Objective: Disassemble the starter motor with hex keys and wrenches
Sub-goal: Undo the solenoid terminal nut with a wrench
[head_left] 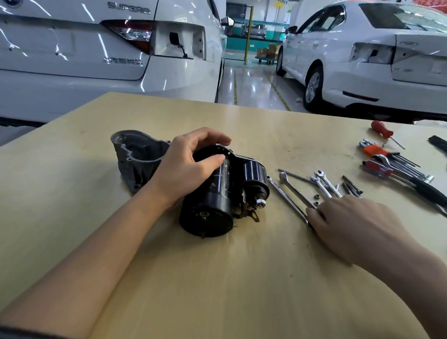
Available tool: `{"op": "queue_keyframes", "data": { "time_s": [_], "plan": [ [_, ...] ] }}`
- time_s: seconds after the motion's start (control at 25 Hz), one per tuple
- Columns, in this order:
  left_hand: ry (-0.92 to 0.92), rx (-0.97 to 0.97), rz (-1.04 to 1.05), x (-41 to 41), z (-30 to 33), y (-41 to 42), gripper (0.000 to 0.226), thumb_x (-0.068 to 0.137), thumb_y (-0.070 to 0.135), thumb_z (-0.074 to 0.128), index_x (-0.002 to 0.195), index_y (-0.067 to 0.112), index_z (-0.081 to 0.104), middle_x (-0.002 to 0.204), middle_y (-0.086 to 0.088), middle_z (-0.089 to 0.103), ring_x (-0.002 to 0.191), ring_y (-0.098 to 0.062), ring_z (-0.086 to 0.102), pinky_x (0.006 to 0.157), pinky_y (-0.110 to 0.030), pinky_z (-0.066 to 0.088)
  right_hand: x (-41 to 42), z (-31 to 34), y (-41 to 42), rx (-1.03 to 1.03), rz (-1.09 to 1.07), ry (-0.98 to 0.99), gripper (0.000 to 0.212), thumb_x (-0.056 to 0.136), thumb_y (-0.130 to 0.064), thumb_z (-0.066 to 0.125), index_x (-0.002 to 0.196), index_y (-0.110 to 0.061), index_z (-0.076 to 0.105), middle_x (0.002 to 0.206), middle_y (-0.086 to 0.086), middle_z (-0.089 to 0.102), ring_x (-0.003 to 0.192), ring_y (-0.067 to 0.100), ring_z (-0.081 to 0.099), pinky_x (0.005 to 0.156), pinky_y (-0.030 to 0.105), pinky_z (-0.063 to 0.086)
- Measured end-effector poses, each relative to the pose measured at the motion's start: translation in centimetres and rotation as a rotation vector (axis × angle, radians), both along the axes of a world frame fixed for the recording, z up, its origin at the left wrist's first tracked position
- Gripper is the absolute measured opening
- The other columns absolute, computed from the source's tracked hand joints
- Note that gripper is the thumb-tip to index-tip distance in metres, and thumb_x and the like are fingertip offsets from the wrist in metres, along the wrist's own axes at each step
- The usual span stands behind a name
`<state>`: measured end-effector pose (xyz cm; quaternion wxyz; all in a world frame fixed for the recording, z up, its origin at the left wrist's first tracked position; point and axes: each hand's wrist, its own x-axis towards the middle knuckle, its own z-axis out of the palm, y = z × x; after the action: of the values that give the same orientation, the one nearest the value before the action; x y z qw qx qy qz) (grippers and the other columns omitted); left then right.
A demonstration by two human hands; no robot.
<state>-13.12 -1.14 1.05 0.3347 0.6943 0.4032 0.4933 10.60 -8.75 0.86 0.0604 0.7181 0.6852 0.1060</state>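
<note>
Motor (213, 195) lies on its side on the table (222, 284), mid-table, black body end-on to the camera. Grey housing (137, 157) sits just behind-left of motor, touching it. Left hand (189, 165) grips motor's top, fingers and thumb curled over the body. Right hand (353, 225) rests right of motor, fingertips pinching the near end of a long wrench (290, 199). Small wrenches (325, 182), bolts (351, 186) and hex keys (396, 161) lie further right of motor.

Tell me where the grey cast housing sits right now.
In the head view the grey cast housing lies on the table, left of centre, just behind the left hand gripping the black starter motor.
</note>
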Motion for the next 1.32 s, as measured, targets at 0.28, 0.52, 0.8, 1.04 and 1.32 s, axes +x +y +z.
{"op": "queue_keyframes", "data": {
  "time_s": [0.28, 0.52, 0.8, 1.04, 1.32],
  "plan": [
    [0.007, -0.007, 0.005, 0.0, 0.1, -0.1, 0.026, 0.086, -0.007, 0.061, 0.105, 0.01, 0.069, 0.106, -0.002, 0.071, 0.104, -0.011, 0.065, 0.098, -0.025, 0.048, -0.5, 0.4, -0.1, -0.037, 0.061, -0.126, 0.046, 0.103, -0.04, 0.016, 0.064, -0.021, 0.03, 0.064, -0.009, 0.036, 0.088, 0.017, 0.063, 0.048, 0.026, 0.025],
    [0.004, -0.001, 0.006, 0.0, 0.0, -0.1, 0.025, 0.086, -0.006, 0.062, 0.104, 0.011, 0.069, 0.107, -0.001, 0.071, 0.103, -0.008, 0.065, 0.095, -0.021, 0.049, -0.4, 0.4, 0.1, -0.007, 0.073, -0.088, 0.032, 0.101, -0.046, 0.023, 0.083, -0.027, 0.041, 0.067, -0.01, 0.036, 0.088, 0.018, 0.061, 0.045, 0.025, 0.019],
    [-0.002, 0.014, 0.003, -0.1, -0.1, 0.1, 0.026, 0.086, -0.006, 0.062, 0.105, 0.01, 0.068, 0.108, -0.001, 0.071, 0.105, -0.007, 0.064, 0.096, -0.02, 0.048, -0.5, 0.1, 0.6, -0.017, 0.022, 0.121, 0.047, 0.101, -0.051, 0.02, 0.074, -0.019, 0.041, 0.069, -0.004, 0.049, 0.065, 0.018, 0.048, 0.048, 0.027, 0.028],
    [-0.076, 0.0, -0.03, 0.0, -0.5, 0.3, 0.021, 0.095, 0.001, 0.052, 0.112, 0.006, 0.064, 0.108, -0.005, 0.07, 0.103, -0.01, 0.064, 0.095, -0.025, 0.049, -1.9, 0.7, -0.1, 0.209, 0.071, 0.409, 0.041, 0.095, -0.055, 0.032, 0.081, -0.023, 0.052, 0.057, -0.002, 0.056, 0.053, 0.011, 0.055, 0.047, 0.029, 0.035],
    [-0.115, 0.007, -0.013, 0.1, -0.5, 0.3, 0.039, 0.091, 0.03, 0.04, 0.113, 0.006, 0.063, 0.107, -0.009, 0.069, 0.106, -0.022, 0.063, 0.1, -0.041, 0.047, -4.6, 0.3, 0.4, -0.442, -0.19, 1.525, 0.036, 0.095, -0.041, 0.047, 0.094, -0.009, 0.062, 0.049, 0.006, 0.049, 0.029, 0.014, 0.032, 0.036, 0.012, 0.022]
  ]
}}
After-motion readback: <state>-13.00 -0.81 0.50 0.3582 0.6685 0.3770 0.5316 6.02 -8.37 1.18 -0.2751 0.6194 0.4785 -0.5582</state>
